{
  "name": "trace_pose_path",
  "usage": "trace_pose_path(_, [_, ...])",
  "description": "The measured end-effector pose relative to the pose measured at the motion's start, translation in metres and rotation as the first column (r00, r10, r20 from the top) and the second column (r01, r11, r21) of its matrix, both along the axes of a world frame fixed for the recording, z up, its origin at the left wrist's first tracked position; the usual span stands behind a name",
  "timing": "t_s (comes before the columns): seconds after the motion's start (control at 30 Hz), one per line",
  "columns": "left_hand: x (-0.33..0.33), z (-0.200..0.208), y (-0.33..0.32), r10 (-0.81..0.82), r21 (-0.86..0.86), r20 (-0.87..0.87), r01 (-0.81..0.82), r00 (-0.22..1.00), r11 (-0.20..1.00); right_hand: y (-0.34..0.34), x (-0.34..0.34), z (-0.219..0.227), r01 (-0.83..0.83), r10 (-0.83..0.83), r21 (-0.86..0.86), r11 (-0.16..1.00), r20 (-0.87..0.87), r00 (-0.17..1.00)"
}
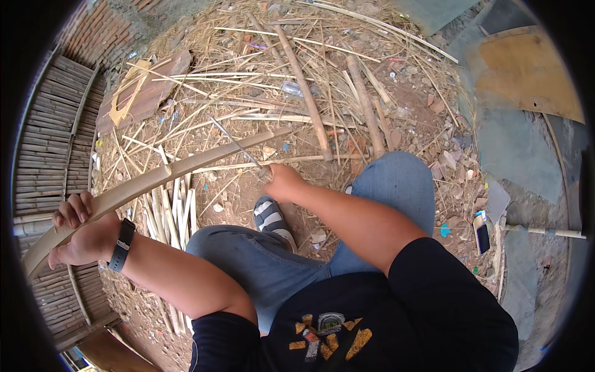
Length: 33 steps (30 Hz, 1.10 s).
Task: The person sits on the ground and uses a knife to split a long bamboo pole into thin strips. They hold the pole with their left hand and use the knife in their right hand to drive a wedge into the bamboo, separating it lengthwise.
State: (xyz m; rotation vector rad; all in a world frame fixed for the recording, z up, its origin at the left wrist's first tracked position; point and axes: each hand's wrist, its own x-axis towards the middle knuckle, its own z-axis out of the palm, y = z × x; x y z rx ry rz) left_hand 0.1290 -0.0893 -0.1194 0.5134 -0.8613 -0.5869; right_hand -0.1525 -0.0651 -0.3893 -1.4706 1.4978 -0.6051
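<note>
My left hand (90, 230) is wrapped round the near left end of a long split bamboo strip (145, 183). The strip slants up and away to the right, its far end over the littered ground. In my closed right hand (286, 183) is the handle of a knife with a long narrow blade (230, 139). That blade points up and to the left and crosses the strip toward its far part. Whether its edge bites into the bamboo, I cannot tell. My fingers cover most of the handle.
Cut bamboo slats (176, 208) lie in a pile beside my knee. Ahead are two bamboo poles (304, 93), scattered strips and a rusty brown sheet (145, 87). A bamboo slat wall (46, 142) stands left. On the right lie a phone (482, 234) and grey sheets (520, 149).
</note>
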Motion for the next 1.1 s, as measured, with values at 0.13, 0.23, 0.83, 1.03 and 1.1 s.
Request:
trace_pose_path(0.13, [0.002, 0.002, -0.002, -0.059, -0.021, 0.034, 0.06, 0.998, 0.998, 0.012, 0.006, 0.043, -0.118, 0.119, -0.01, 0.993, 0.085, 0.989])
trace_pose_path(0.23, [0.003, 0.005, -0.003, -0.137, -0.04, 0.053, 0.14, 0.989, 0.989, 0.015, 0.009, 0.046, -0.161, 0.178, -0.107, 0.981, 0.18, 0.967])
trace_pose_path(0.83, [-0.008, 0.008, 0.01, -0.287, -0.097, 0.122, 0.299, 0.95, 0.949, -0.003, -0.005, -0.001, -0.006, 0.007, 0.037, 0.999, -0.031, 0.999])
trace_pose_path(1.03, [0.001, 0.031, 0.027, -0.28, -0.087, 0.199, 0.302, 0.939, 0.949, 0.025, 0.015, 0.036, -0.125, 0.124, 0.024, 0.992, 0.022, 0.992])
trace_pose_path(1.1, [0.005, 0.03, 0.023, -0.269, -0.1, 0.206, 0.293, 0.941, 0.951, 0.031, 0.018, 0.061, -0.152, 0.153, -0.019, 0.988, 0.095, 0.984])
